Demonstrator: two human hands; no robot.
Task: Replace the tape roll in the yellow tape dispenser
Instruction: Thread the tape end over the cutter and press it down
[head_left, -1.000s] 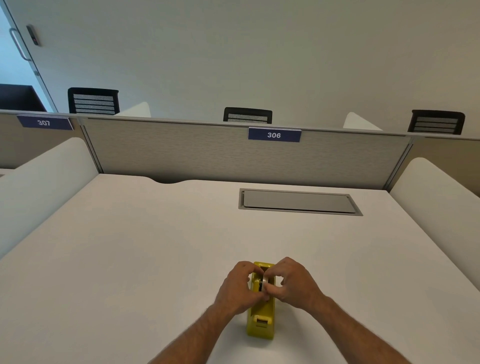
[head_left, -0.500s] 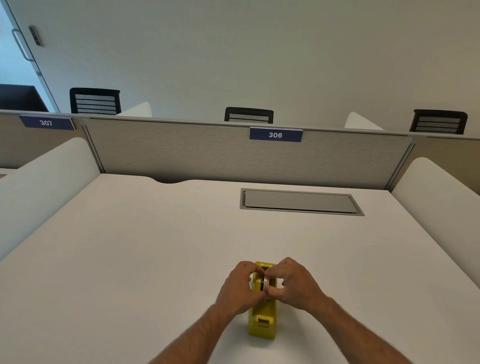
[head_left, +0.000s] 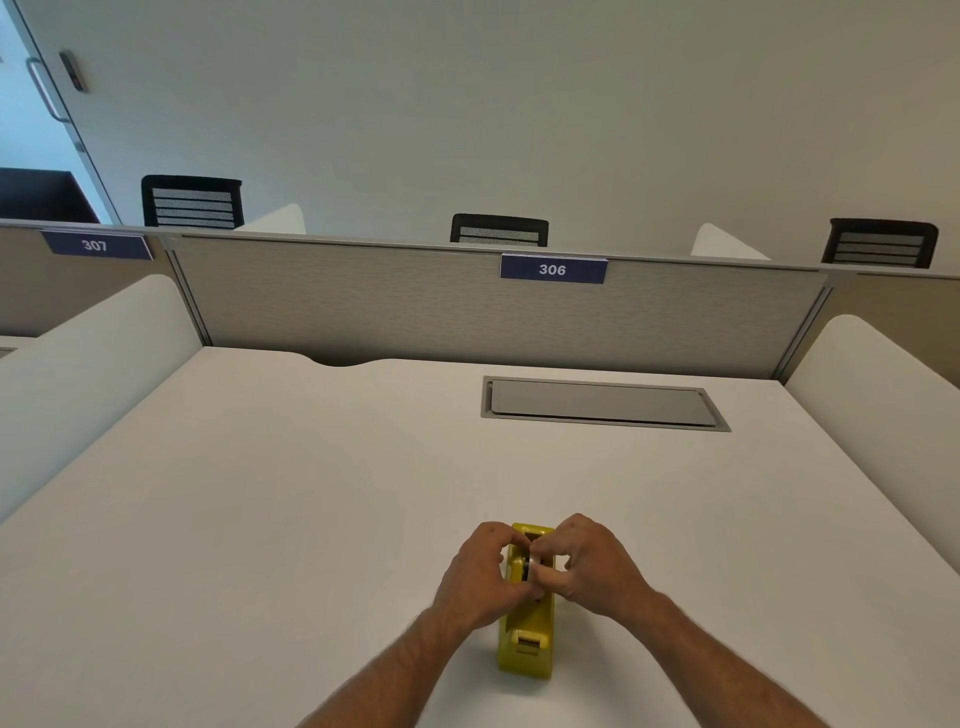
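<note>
The yellow tape dispenser (head_left: 525, 644) stands on the white desk (head_left: 291, 519) near the front edge, its cutter end toward me. My left hand (head_left: 480, 577) curls against the dispenser's left side and my right hand (head_left: 592, 564) against its right side. Fingertips of both hands meet over the roll slot, pinching a small tape roll (head_left: 531, 565) with a dark core that sits in the slot. Most of the roll is hidden by my fingers.
A grey hatch cover (head_left: 602, 404) is set flush in the desk at the back right. A grey partition (head_left: 467, 306) labelled 306 closes the back, and white side screens (head_left: 93, 364) flank the desk. Black chairs stand beyond.
My hands stay on the dispenser; the fingers have shifted slightly around the roll in the slot. The dispenser has not moved.
</note>
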